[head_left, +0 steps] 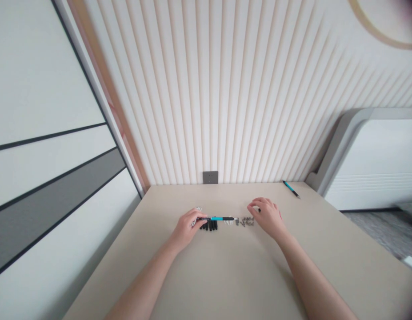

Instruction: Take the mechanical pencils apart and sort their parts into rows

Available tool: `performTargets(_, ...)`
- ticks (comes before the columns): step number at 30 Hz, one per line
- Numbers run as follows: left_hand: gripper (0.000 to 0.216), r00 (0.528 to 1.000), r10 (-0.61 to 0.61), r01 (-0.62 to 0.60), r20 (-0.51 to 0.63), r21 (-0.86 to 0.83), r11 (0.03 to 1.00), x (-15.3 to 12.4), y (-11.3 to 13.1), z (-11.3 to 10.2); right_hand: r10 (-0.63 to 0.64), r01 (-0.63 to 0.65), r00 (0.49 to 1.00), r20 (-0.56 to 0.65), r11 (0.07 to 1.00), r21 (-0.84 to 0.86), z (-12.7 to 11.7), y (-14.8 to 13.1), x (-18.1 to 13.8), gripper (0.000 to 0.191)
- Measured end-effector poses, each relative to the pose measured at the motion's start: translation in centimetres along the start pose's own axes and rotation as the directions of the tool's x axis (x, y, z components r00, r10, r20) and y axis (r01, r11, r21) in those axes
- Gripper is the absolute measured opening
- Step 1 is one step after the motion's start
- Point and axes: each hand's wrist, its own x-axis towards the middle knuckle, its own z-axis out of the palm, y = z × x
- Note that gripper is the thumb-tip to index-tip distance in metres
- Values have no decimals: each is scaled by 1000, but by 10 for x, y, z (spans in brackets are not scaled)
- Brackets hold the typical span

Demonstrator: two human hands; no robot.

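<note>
My left hand (187, 227) is closed on one end of a black and turquoise pen (216, 218), holding it level just above the beige table (226, 271). Beneath the pen lie several short black pen parts (209, 226). A few small white parts (198, 210) show beside my left fingers. My right hand (266, 214) rests on the table with its fingers curled over something small and dark that I cannot make out. Between the hands lie small white tips (228, 222) and several small metal parts (247, 221).
A second black and turquoise pen (290, 189) lies at the back right of the table. A grey wall socket (210, 177) sits in the slatted wall behind. A white and grey cabinet (369, 164) stands to the right, wall panels to the left.
</note>
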Motion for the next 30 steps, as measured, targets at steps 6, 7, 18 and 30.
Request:
performTargets(6, 11, 1000, -7, 7, -2, -1, 1000, 0, 2, -1, -43, 44, 989, 143, 999, -5, 4, -11, -7, 21)
performTargets(7, 11, 1000, -7, 7, -4, -2, 1000, 0, 2, -1, -43, 45, 987, 157, 999, -8, 4, -12, -7, 20)
performTargets(18, 13, 1000, -23, 22, -14, -19, 1000, 1, 4, -1, -33, 28, 983, 183, 999, 33, 10, -12, -7, 20)
performTargets(30, 12, 997, -43, 44, -69, 25, 999, 0, -1, -1, 19, -208, 968, 249, 615, 761, 8, -28, -5, 41)
